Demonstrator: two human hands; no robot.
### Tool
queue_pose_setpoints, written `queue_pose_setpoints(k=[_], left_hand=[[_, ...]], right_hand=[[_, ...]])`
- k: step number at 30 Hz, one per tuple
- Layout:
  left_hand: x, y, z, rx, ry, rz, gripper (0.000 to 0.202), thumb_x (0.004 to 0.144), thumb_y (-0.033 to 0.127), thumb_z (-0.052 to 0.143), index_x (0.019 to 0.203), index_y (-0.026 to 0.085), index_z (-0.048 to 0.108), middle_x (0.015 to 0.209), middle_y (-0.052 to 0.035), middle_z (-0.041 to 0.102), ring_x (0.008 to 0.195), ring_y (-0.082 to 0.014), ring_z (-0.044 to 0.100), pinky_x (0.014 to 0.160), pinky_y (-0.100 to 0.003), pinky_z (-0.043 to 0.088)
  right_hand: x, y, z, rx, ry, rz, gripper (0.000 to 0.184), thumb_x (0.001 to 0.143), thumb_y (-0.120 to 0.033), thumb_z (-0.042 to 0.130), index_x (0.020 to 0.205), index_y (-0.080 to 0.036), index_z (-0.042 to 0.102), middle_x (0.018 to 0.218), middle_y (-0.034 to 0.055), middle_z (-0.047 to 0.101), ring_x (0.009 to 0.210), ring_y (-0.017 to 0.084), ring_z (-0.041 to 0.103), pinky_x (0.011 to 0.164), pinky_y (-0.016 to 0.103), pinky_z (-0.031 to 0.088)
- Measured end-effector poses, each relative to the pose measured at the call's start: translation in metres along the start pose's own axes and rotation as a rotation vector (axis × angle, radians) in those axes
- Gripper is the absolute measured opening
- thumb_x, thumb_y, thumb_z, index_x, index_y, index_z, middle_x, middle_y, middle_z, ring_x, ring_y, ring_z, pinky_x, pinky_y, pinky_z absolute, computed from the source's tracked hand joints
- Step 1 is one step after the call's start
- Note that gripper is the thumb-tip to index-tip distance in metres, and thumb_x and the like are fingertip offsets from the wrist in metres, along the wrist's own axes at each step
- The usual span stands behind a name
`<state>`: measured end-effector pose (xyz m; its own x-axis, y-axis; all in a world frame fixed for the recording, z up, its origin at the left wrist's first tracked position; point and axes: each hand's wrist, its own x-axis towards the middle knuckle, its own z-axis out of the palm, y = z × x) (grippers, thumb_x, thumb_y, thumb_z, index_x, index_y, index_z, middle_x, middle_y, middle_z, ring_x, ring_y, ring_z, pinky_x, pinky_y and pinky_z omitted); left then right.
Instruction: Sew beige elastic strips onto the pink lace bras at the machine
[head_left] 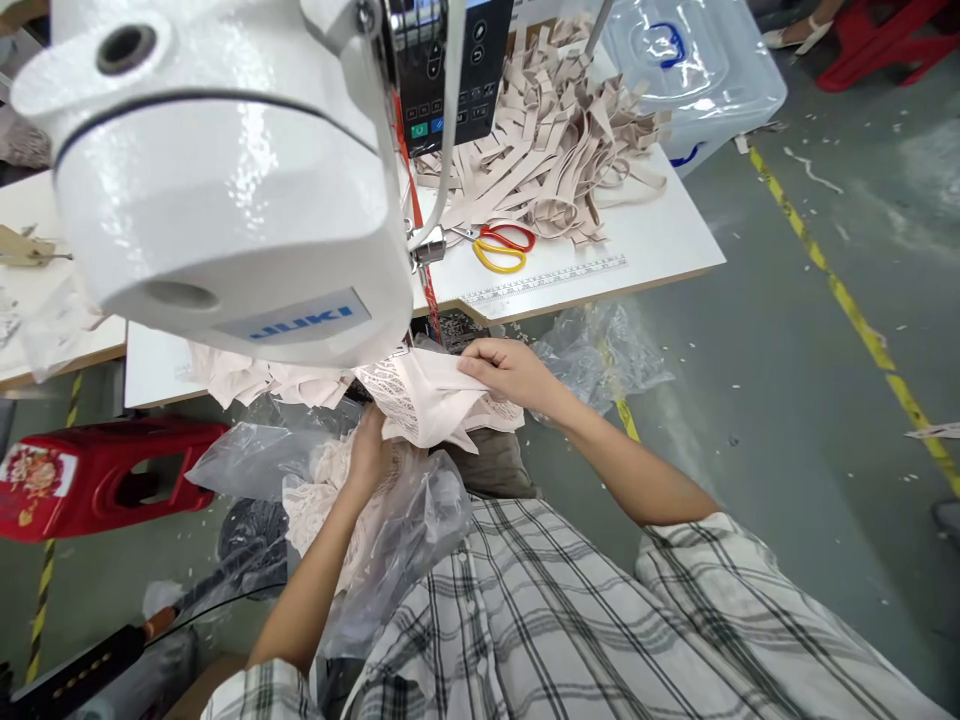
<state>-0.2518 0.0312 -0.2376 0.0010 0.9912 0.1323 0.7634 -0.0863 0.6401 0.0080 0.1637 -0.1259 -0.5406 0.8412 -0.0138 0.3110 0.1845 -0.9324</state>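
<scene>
A pale pink lace garment piece [427, 400] lies at the needle end of the white sewing machine [240, 200], its loose corners hanging over the lap. Fingers and thumb of my right hand [506, 372] pinch the piece's right side. My left hand [370, 452] is at the piece's lower left, where the fabric hides its fingers. Under and beside that wrist, more lace pieces [322, 490] rest on a clear plastic bag [420, 520]. Another stack of pink pieces [270, 375] lies under the machine head, partly hidden by it.
Beige fabric strips [555, 150] heap on the white table [652, 250], behind red-and-yellow-handled scissors [502, 248]. A control panel [450, 85] stands beside the machine. A red stool [112, 475] is at left; a clear plastic box [697, 60] stands at the back right.
</scene>
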Motion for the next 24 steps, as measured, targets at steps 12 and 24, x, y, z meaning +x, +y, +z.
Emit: queue_pose_setpoints(k=[12, 24], left_hand=[[-0.009, 0.019, 0.014, 0.122, -0.209, 0.081, 0.03, 0.093, 0.031, 0.058, 0.121, 0.022, 0.066, 0.143, -0.0097, 0.061, 0.13, -0.0292, 0.061, 0.107, -0.039, 0.052], [-0.143, -0.035, -0.097, 0.542, -0.676, -0.961, 0.064, 0.097, 0.068, 0.03, 0.086, 0.016, 0.065, 0.093, -0.0178, 0.074, 0.091, -0.033, 0.071, 0.064, -0.032, 0.041]], right_hand=[[-0.062, 0.127, -0.078, -0.778, 0.005, 0.369, 0.034, 0.091, -0.048, 0.062, 0.093, -0.015, 0.071, 0.091, 0.0175, 0.071, 0.081, 0.026, 0.062, 0.072, 0.037, 0.045], [-0.032, 0.152, 0.102, -0.657, -0.141, -0.002, 0.082, 0.094, -0.052, 0.06, 0.153, 0.0, 0.035, 0.152, 0.0357, 0.039, 0.142, 0.046, 0.039, 0.115, 0.064, 0.035]])
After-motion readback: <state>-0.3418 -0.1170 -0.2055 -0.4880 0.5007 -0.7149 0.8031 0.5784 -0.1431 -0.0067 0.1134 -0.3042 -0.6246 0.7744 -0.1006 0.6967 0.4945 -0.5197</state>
